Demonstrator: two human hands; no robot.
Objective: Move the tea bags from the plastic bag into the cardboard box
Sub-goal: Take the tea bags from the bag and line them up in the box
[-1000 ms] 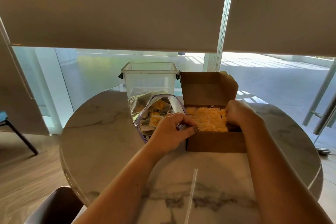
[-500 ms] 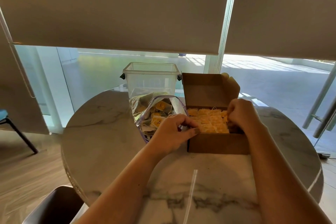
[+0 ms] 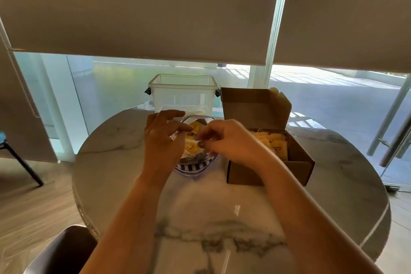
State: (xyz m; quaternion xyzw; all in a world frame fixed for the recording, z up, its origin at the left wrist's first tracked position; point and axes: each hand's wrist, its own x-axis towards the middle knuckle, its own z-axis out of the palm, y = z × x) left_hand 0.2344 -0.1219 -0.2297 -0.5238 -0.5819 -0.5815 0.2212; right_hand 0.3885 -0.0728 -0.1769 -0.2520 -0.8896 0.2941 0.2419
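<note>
The step in hand looks like picking the next tea bag: both hands work at the mouth of the one plastic bag (image 3: 193, 168) at 12 o'clock on the tabletop (image 3: 222, 211). The left hand (image 3: 163, 138) pinches its rim; the right hand (image 3: 229, 140) pinches at the yellow tea bags (image 3: 193, 147) inside, too jumbled to count. Next comes a lift toward 3 o'clock into the one cardboard box (image 3: 269, 170), which already holds many more; one clear tub (image 3: 183, 95) stands behind.

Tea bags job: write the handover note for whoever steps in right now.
Left hand: holds the plastic bag open at its rim.
Right hand: fingers at the bag's mouth, pinching something small; a tea bag, as far as I can tell.
Cardboard box: right of the bag, lid up, largely filled with tea bags.
Left: more tea bags lie in the plastic bag; move them over.
</note>
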